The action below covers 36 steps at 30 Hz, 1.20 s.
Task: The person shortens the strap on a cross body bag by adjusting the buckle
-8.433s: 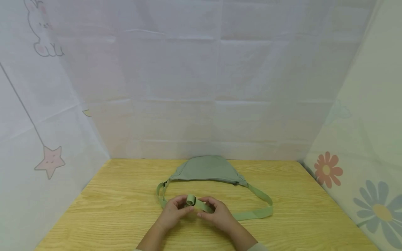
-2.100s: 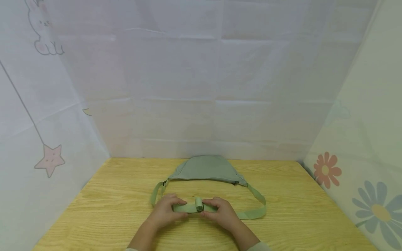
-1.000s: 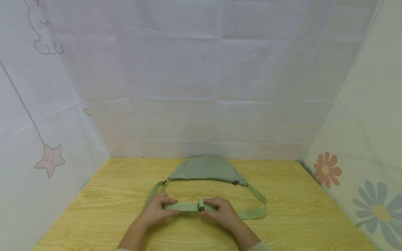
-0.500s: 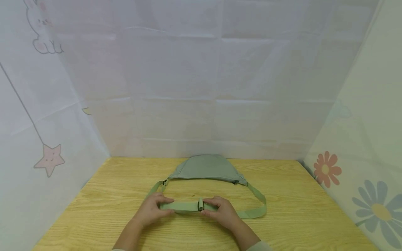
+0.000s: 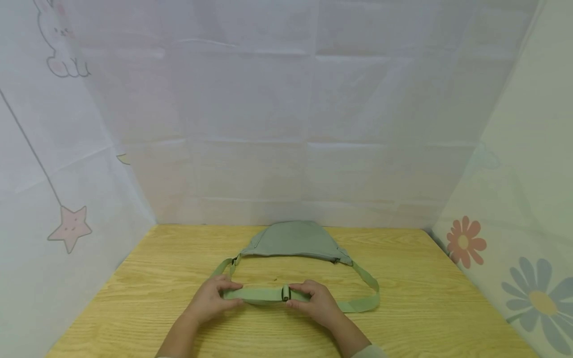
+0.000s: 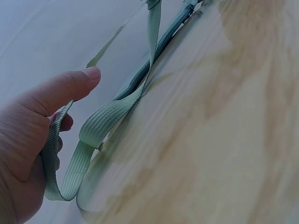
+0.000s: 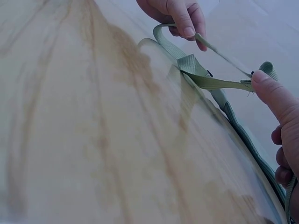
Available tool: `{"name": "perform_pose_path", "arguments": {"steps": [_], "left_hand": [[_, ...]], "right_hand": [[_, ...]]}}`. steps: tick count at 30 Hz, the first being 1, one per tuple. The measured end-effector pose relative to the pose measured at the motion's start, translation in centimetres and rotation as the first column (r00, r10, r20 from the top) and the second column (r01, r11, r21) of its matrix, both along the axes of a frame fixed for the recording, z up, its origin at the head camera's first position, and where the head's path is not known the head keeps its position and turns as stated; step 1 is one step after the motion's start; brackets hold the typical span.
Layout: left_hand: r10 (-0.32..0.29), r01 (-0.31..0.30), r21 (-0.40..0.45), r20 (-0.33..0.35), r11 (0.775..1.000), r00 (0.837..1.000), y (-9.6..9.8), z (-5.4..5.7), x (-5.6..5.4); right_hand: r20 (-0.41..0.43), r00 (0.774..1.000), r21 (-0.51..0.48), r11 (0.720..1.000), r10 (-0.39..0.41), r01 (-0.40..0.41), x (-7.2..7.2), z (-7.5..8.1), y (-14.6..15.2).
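A grey-green waist bag (image 5: 295,239) lies at the back of the table, its zipped edge towards me. Its light green webbing strap (image 5: 259,295) loops forward to both hands. My left hand (image 5: 211,301) pinches the strap between thumb and fingers; in the left wrist view a slack bend of webbing (image 6: 79,163) hangs by the palm. My right hand (image 5: 317,304) pinches the strap just right of a dark slider buckle (image 5: 286,293), where a small fold of webbing stands up. In the right wrist view, the right thumb (image 7: 271,91) presses at the buckle, which is partly hidden.
The wooden table (image 5: 403,278) is enclosed by pale printed cloth (image 5: 286,124) at the back and sides. The right part of the strap (image 5: 362,302) lies on the table. Another dark fitting (image 5: 235,260) joins the strap to the bag's left end.
Since the earlier frames, my left hand has moved left, and the stretch of strap between it and the buckle has lengthened. The fold at the buckle looks smaller. The right hand has barely moved lately.
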<state>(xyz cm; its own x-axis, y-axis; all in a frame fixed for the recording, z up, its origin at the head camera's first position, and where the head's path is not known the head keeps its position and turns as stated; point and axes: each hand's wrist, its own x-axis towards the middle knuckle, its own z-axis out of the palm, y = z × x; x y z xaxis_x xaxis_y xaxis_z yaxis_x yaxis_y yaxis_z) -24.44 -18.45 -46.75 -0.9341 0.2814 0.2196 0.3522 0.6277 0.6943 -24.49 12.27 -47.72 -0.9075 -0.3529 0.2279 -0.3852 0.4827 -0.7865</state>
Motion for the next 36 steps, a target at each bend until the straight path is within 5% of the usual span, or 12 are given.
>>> {"name": "perform_pose_path", "arguments": {"steps": [23,36], "left_hand": [[0.002,-0.004,0.056,0.041,0.998,0.999,-0.97,-0.02,0.11],[-0.002,0.003,-0.018,0.061,1.000,0.998,-0.87,-0.06,0.22]], "right_hand": [[-0.013,1.000,0.028,1.000,-0.003,0.003,0.12,0.06,0.00],[0.014,1.000,0.012,1.000,-0.008,0.008,0.05,0.19,0.04]]}}
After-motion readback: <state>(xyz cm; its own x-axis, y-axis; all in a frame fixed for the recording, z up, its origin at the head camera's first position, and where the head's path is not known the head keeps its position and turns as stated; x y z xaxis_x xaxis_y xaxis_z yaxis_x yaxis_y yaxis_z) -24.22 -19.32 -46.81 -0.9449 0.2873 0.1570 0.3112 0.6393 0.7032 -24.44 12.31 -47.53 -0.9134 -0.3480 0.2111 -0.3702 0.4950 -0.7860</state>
